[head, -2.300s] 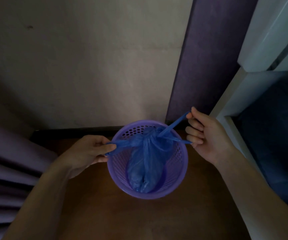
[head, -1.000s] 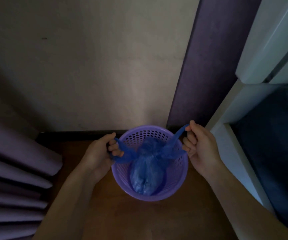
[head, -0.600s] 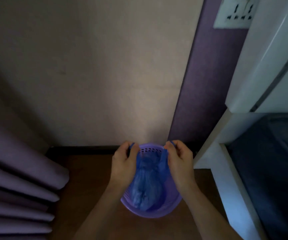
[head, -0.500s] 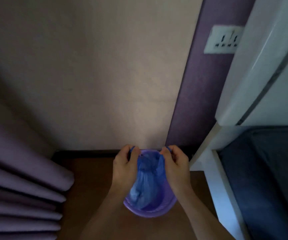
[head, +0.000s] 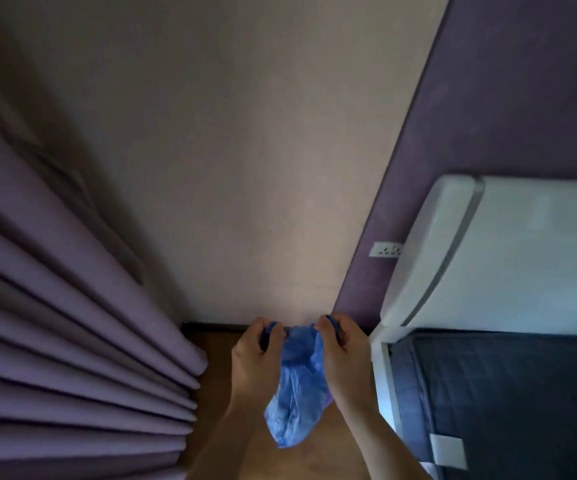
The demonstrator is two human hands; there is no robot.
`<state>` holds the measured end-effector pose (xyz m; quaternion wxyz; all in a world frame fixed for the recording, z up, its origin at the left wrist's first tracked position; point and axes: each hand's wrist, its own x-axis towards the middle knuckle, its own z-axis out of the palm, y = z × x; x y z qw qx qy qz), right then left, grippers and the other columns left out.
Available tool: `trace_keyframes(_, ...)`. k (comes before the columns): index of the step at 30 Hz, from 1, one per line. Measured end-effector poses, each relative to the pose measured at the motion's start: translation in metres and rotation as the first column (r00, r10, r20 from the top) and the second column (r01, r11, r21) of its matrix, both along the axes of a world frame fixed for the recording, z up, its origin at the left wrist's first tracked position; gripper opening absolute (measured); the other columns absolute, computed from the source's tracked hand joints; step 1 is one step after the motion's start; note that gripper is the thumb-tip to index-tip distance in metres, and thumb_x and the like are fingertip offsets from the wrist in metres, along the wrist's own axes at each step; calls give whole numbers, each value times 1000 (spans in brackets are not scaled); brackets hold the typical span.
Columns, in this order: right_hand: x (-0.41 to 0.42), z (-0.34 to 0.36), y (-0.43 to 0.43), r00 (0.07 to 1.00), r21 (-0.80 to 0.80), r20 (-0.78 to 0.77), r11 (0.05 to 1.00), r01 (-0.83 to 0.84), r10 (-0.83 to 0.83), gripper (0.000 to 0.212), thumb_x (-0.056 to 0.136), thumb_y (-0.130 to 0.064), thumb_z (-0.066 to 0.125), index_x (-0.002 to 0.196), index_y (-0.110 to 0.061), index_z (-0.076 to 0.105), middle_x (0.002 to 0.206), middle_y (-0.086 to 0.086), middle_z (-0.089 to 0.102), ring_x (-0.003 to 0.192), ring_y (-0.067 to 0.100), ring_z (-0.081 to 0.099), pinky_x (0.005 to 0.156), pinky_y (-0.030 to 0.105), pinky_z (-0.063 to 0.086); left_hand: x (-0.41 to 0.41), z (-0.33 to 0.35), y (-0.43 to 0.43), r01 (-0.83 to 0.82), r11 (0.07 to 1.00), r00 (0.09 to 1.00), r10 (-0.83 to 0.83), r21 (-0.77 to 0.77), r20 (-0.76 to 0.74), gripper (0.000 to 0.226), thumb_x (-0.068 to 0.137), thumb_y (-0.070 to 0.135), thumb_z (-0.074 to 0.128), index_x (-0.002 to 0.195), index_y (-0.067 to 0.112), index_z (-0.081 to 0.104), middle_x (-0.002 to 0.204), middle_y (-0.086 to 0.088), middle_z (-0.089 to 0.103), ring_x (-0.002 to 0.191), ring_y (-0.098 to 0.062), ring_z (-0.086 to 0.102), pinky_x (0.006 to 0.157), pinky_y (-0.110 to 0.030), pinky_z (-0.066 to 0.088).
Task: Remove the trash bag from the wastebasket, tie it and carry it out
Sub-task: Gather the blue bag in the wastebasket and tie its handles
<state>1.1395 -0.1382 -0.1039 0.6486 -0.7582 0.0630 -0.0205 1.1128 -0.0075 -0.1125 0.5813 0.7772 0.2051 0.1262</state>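
You held the trash bag (head: 297,389) up w/ both hands, left hand (head: 254,358) at 9, right hand (head: 340,355) at 3, fingers pinching its handles to keep it clear of the wastebasket (head: 329,400).

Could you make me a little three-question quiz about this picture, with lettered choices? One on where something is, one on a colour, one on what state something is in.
1. Where does the pleated curtain hang?
A. left of the hands
B. right of the hands
C. behind the bed

2. What colour is the trash bag?
A. black
B. blue
C. white

3. How is the bag held?
A. lying loose on the floor
C. pinched at its top by both hands
B. gripped by one hand only

Answers:
1: A, the curtain fills the left side of the view.
2: B, the trash bag is clearly blue.
3: C, the left hand and the right hand each pinch a top end, and the bag hangs between them.
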Motion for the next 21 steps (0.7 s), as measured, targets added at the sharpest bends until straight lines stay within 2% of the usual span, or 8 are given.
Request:
trace_keyframes(2, -9, 44, 4, 999, -13, 22, 1000, 28, -28, 29, 91, -9, 62, 64, -15, 54, 57, -1, 51, 56, 6, 47, 57, 26, 43, -11, 43, 7, -8, 1000, 1000, 8, 2, 9, 29, 93, 10, 60, 67, 8, 48, 56, 0, 48, 54, -8, 43, 57, -32, 41)
trace_keyframes(5, -27, 91, 9, 998, -43, 60, 998, 36, -34, 31, 91, -7, 63, 63, -17, 55, 55, -8, 51, 53, 5, 46, 53, 18, 39, -28, 93, 11, -25, 1000, 998, 25, 5, 53, 30, 92, 7, 59, 65, 6, 46, 52, 6, 49, 52, -6, 44, 55, -23, 39)
trace_keyframes(8, -46, 118, 16, 997, -53, 76, 998, 20, -16, 31, 90, -7, 62, 62, -18, 56, 56, -6, 54, 53, 5, 47, 54, 19, 41, -45, 120, 15, -42, 999, 995, 44, -20, 89, 33, 91, 6, 59, 63, 11, 44, 49, 13, 51, 48, -2, 47, 52, -14, 36)
trace_keyframes(11, -65, 130, 24, 996, -37, 89, 999, -3, 6, 20, 90, -7, 62, 70, -9, 62, 67, 8, 64, 62, 16, 58, 61, 27, 48, -66, 130, 18, -44, 999, 992, 46, -23, 117, 28, 92, 9, 60, 66, 8, 48, 54, 7, 47, 52, -4, 42, 55, -23, 38)
trace_keyframes(14, -80, 134, 31, 995, -35, 92, 998, -43, 46, 18, 92, -9, 60, 74, -8, 63, 71, 10, 67, 71, 28, 64, 67, 36, 52, -87, 135, 20, -71, 997, 991, 73, -20, 110, 28, 92, 12, 58, 66, 13, 50, 57, 2, 50, 54, -8, 44, 55, -28, 40)
trace_keyframes(17, -90, 141, 35, 989, -41, 111, 995, -89, 93, 20, 93, -9, 59, 73, -7, 61, 69, 12, 65, 67, 27, 62, 65, 38, 50, -104, 141, 22, -112, 994, 987, 109, 16, 119, 33, 93, 12, 58, 63, 22, 48, 55, 6, 50, 51, -5, 44, 52, -22, 37)
trace_keyframes(21, -93, 148, 42, 971, -55, 139, 980, -190, 196, 22, 95, -13, 59, 73, -9, 60, 68, 10, 64, 67, 26, 61, 65, 38, 50, -123, 146, 26, -206, 977, 974, 199, 57, 105, 28, 93, 13, 60, 66, 19, 52, 56, 5, 53, 54, -3, 50, 51, -14, 37)
